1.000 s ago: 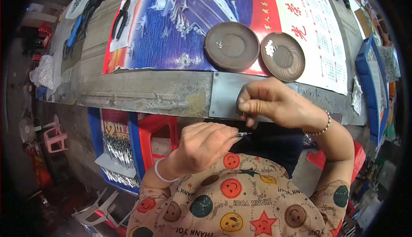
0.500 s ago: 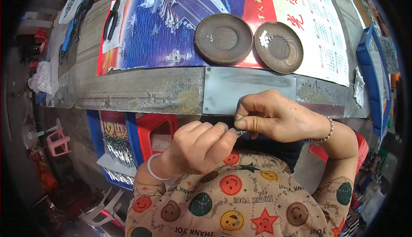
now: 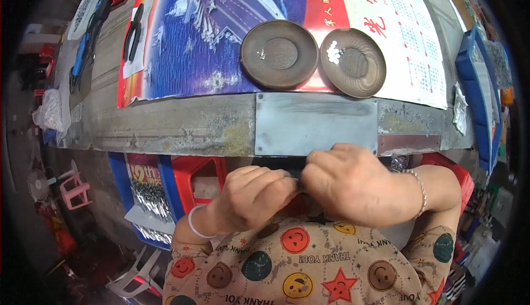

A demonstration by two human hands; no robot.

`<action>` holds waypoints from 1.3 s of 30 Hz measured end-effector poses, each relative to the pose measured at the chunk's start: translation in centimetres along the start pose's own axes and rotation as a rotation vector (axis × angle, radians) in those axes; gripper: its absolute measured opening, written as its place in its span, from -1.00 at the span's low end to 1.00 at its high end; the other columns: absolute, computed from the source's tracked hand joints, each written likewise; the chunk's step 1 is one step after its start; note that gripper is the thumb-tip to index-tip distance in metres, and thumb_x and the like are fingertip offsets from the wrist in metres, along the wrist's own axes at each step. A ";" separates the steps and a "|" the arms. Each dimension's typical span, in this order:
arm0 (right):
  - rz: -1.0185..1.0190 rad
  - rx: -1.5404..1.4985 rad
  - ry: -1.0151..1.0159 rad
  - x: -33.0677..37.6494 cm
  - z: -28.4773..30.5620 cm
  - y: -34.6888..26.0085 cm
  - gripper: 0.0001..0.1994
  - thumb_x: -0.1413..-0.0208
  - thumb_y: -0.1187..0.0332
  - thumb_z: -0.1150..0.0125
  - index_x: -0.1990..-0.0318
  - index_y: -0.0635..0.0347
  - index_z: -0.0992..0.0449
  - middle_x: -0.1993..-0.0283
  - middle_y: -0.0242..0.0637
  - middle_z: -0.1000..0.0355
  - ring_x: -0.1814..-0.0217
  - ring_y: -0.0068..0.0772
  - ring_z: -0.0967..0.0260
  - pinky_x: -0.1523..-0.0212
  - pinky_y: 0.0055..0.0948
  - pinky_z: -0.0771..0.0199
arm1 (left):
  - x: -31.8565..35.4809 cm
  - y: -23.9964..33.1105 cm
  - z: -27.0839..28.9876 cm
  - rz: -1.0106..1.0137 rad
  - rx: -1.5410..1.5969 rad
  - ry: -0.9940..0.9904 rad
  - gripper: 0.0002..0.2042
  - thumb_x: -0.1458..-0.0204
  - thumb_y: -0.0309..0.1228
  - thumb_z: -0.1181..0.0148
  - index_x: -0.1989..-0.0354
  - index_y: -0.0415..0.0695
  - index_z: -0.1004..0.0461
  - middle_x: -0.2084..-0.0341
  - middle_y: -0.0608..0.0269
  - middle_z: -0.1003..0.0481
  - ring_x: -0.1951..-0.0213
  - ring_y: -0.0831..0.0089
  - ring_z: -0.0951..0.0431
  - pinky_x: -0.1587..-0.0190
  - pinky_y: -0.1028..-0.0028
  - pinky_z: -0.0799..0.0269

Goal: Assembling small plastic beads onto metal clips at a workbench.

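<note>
My left hand [image 3: 256, 197] and my right hand [image 3: 350, 183] meet close to my body, just off the table's near edge. Both are closed, fingers curled in, and their fingertips come together. Whatever they hold between them is hidden by the fingers. Beyond them on the table, a round dark wooden dish [image 3: 302, 45] carries a few tiny metal pieces [image 3: 261, 55]. Beside it on the right, a second wooden dish [image 3: 371, 43] has several small white beads [image 3: 333, 52] at its left side.
The dishes rest on a printed calendar poster [image 3: 187, 67]. A metal plate [image 3: 314, 123] is fixed at the table edge. Black-handled pliers [image 3: 132, 34] lie at left. Below stand a blue bin [image 3: 118, 172] of slim metal parts [image 3: 150, 199] and a red stool [image 3: 190, 167]. A blue tray [image 3: 469, 78] is at right.
My right hand has turned over and down, its back now upward, hiding the small shiny piece that showed at the fingertips. The view has shifted slightly.
</note>
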State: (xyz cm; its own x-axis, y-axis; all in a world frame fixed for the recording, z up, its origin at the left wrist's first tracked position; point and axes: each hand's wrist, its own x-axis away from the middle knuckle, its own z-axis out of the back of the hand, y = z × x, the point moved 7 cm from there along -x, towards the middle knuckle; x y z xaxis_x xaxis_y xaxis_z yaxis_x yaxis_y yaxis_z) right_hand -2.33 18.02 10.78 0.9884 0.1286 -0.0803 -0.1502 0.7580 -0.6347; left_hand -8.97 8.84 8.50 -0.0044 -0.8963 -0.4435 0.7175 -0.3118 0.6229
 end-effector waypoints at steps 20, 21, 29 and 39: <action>-0.342 0.397 0.370 -0.3 7.4 15.4 -0.91 0.03 0.48 -0.12 0.44 0.27 -0.33 0.37 -0.08 -0.31 0.37 0.01 -0.33 0.33 -0.18 -0.35 | -1.3 -2.3 -1.2 0.383 0.354 0.189 -0.77 0.08 -0.71 -0.17 0.20 -0.32 -0.44 0.54 0.07 -0.51 0.58 0.40 -0.54 0.56 0.49 -0.41; -0.340 0.441 0.329 -0.3 7.2 15.7 -0.90 0.04 0.47 -0.12 0.45 0.26 -0.33 0.38 -0.09 -0.31 0.37 0.00 -0.32 0.33 -0.19 -0.35 | -1.1 -2.4 -1.6 0.411 0.391 0.162 -0.79 0.07 -0.69 -0.17 0.21 -0.31 -0.45 0.49 0.02 -0.53 0.52 0.34 -0.57 0.50 0.47 -0.45; -0.365 0.428 0.221 -0.5 6.4 16.1 -0.89 0.12 0.47 -0.16 0.47 0.25 -0.34 0.41 -0.12 -0.32 0.35 -0.02 -0.32 0.30 -0.18 -0.30 | -0.6 -1.3 -2.1 0.433 0.444 0.130 -0.79 0.01 -0.64 -0.16 0.16 -0.27 -0.46 0.43 0.08 -0.51 0.44 0.33 -0.56 0.40 0.49 -0.43; -0.264 -0.170 0.419 3.7 6.5 4.8 -0.81 0.23 0.68 -0.22 0.40 0.29 -0.43 0.41 -0.23 -0.44 0.35 -0.26 -0.45 0.28 -0.45 -0.43 | 1.3 -2.6 -4.1 0.736 0.938 0.345 -0.77 -0.14 -0.59 -0.03 0.03 -0.25 -0.43 0.39 0.34 -0.51 0.52 0.74 -0.33 0.45 0.71 -0.30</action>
State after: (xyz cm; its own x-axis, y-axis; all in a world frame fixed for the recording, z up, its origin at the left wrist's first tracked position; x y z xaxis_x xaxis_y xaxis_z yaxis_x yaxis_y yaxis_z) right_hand 0.47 26.24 12.42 0.9208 -0.3464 -0.1791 0.0768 0.6113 -0.7876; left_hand -7.97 9.77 3.68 0.4732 -0.8683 0.1490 -0.3044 -0.0025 0.9525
